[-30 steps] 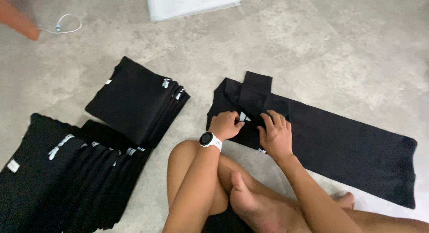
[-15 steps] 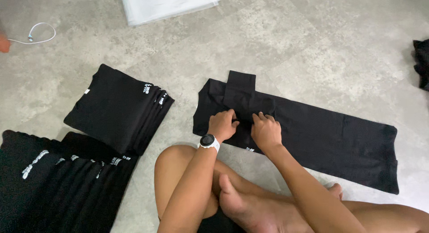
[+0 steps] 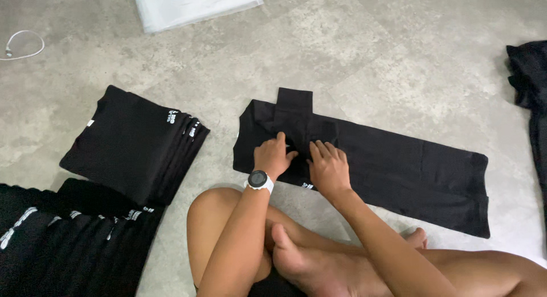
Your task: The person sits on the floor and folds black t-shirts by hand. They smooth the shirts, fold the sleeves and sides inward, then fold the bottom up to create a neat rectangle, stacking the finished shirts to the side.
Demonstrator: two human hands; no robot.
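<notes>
Black garment, two hands pressing, two folded stacks.

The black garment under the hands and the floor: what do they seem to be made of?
The black garment looks like soft matte knit fabric, probably cotton: it lies limp with folded edges. The floor looks like grey concrete or stone tile, mottled and faintly glossy.

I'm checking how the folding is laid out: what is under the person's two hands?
Both the left hand and right hand press flat on a long black garment spread on the concrete floor. The fabric directly beneath the palms is covered.
</notes>
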